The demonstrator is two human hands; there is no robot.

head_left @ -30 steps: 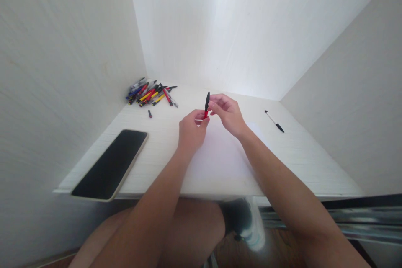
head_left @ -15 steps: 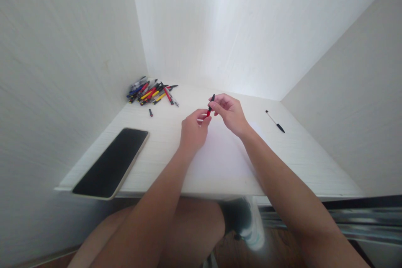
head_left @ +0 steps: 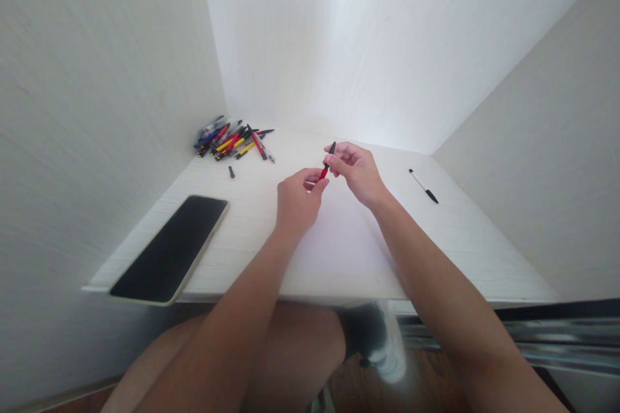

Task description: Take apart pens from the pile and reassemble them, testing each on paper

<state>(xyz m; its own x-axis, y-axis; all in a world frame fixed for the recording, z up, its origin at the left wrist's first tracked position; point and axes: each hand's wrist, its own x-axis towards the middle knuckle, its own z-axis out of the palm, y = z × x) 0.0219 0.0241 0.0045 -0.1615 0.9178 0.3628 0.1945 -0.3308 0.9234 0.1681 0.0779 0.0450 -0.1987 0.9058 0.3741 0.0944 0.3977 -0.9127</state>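
Red-and-black pen (head_left: pixel 324 173) was held between the person's two hands near the middle of the frame, tilted so that its black end pointed up and slightly to the right. The left hand (head_left: pixel 297 199) pinched the lower, red part between thumb and fingers, while the right hand (head_left: pixel 357 174) gripped the black upper part with its thumb and fingertips. Both hands were above a white sheet of paper (head_left: pixel 341 242), which lay on the pale surface (head_left: pixel 465 245) in the lower middle of the frame, partly covered by the right forearm.

Left of centre, a heap of pens (head_left: pixel 237 141) in red, yellow, black, blue and clear or grey lay against the left wall (head_left: pixel 121 97). Just below it, apart from the heap, was a small dark piece (head_left: pixel 231 172) with a reddish end, too small to identify. A phone (head_left: pixel 169 250) with a dark screen lay at the lower left, its near end reaching the front edge. Right of centre, well apart from the hands, a white pen (head_left: pixel 427 191) with black ends lay slantwise. Beneath the edge, at the bottom of the frame, a bare leg (head_left: pixel 300 342) and a blurred white shoe (head_left: pixel 391 352) showed above a brown floor (head_left: pixel 431 381).
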